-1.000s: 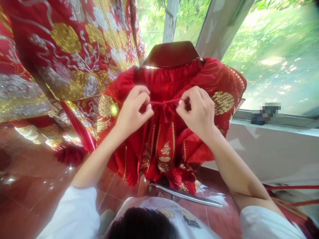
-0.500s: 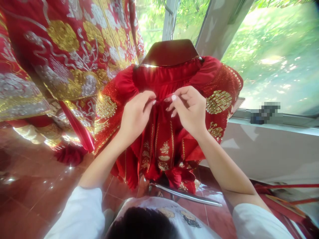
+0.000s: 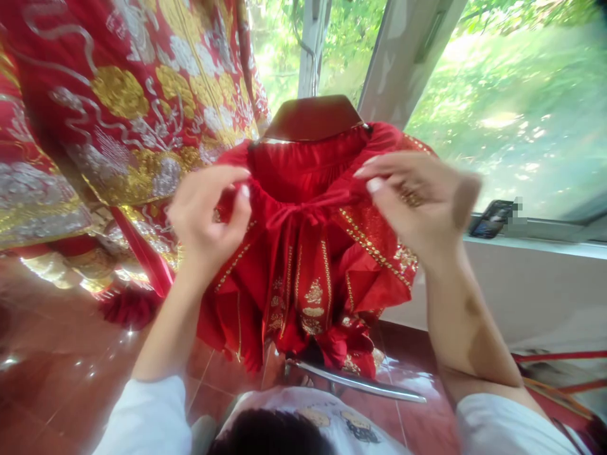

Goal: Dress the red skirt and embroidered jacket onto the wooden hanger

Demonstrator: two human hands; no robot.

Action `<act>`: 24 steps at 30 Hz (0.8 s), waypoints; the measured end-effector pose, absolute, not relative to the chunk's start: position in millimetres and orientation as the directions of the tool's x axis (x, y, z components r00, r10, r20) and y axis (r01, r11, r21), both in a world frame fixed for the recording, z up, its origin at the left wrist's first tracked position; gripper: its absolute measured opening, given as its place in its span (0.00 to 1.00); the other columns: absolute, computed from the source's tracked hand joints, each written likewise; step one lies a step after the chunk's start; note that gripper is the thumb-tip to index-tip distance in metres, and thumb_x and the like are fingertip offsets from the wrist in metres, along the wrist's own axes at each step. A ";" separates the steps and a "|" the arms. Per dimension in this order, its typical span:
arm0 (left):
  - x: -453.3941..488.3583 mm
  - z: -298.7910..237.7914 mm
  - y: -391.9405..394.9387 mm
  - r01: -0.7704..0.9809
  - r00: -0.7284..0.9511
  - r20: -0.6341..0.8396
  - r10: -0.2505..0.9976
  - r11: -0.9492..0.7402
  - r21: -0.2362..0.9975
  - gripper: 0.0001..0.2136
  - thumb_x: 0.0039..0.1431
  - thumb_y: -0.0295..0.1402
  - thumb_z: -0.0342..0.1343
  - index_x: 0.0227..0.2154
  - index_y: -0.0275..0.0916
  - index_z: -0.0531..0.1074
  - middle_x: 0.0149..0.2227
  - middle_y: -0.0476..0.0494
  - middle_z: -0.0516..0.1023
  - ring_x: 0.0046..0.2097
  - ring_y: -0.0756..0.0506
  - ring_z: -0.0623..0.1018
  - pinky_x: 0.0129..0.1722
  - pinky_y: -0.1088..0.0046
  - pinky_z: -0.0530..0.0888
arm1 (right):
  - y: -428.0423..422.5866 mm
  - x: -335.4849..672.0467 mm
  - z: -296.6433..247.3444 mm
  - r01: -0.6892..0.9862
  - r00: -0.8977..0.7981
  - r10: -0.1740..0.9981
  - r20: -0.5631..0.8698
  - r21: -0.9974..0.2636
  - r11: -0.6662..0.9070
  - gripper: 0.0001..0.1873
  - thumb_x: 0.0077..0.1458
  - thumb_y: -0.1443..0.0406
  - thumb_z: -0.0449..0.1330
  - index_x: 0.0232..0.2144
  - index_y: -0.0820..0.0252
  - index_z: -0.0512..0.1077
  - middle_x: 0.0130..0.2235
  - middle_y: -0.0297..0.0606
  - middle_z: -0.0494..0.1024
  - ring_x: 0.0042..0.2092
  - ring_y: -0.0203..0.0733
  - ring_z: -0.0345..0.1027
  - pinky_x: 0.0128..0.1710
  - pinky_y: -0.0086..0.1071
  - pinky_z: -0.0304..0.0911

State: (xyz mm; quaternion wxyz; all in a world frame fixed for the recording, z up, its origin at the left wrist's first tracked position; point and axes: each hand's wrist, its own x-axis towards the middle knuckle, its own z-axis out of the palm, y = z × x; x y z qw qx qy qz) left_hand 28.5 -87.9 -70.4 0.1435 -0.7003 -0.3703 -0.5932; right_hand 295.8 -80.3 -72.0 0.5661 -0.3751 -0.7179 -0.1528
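A red garment (image 3: pixel 313 253) with gold embroidery hangs in front of me from a dark red hanger (image 3: pixel 313 117). Its gathered neckline lies open in a wide curve, and a small red bow (image 3: pixel 298 215) is tied at the front. My left hand (image 3: pixel 208 215) is at the left side of the neckline, thumb and forefinger bent around the edge of the cloth. On the opposite side my right hand (image 3: pixel 417 196) pinches the neckline near the shoulder. Both hands are slightly blurred. Gold-trimmed front edges slant outward below each hand.
More red garments (image 3: pixel 118 88) with gold and silver embroidery hang close on the left. A phone (image 3: pixel 493 219) leans on the windowsill at right. A curved metal bar (image 3: pixel 360 382) crosses below the garment, above the red tiled floor (image 3: pixel 61 366).
Both hands have moved apart from the middle of the neckline to its two sides. The bow now shows between them, and the gold-edged shoulder panels have swung forward.
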 end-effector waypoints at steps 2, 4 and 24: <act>15.2 -57.9 -85.5 0.824 0.057 0.947 0.315 -0.550 0.134 0.14 0.53 0.36 0.62 0.44 0.47 0.74 0.48 0.46 0.77 0.52 0.38 0.73 0.57 0.52 0.66 | -69.7 316.4 -66.4 0.812 -0.002 0.319 0.948 -0.184 0.554 0.17 0.53 0.64 0.60 0.46 0.60 0.74 0.47 0.40 0.77 0.42 0.40 0.71 0.47 0.36 0.65; 1.2 -49.3 -76.0 0.832 0.124 0.882 0.455 -0.532 0.157 0.21 0.54 0.41 0.61 0.51 0.46 0.71 0.51 0.44 0.76 0.52 0.37 0.73 0.56 0.51 0.66 | -53.8 338.9 -66.8 0.898 0.009 0.381 0.924 -0.175 0.403 0.26 0.50 0.62 0.63 0.53 0.61 0.71 0.52 0.44 0.73 0.52 0.45 0.67 0.56 0.41 0.58; -40.9 -52.2 -13.9 0.597 0.220 0.718 0.660 -0.673 0.437 0.26 0.56 0.61 0.46 0.28 0.41 0.73 0.26 0.50 0.74 0.29 0.49 0.69 0.34 0.68 0.72 | -23.1 398.1 -62.0 0.398 0.259 0.783 0.565 -0.801 0.447 0.14 0.61 0.65 0.53 0.25 0.65 0.70 0.28 0.43 0.73 0.29 0.32 0.66 0.31 0.29 0.59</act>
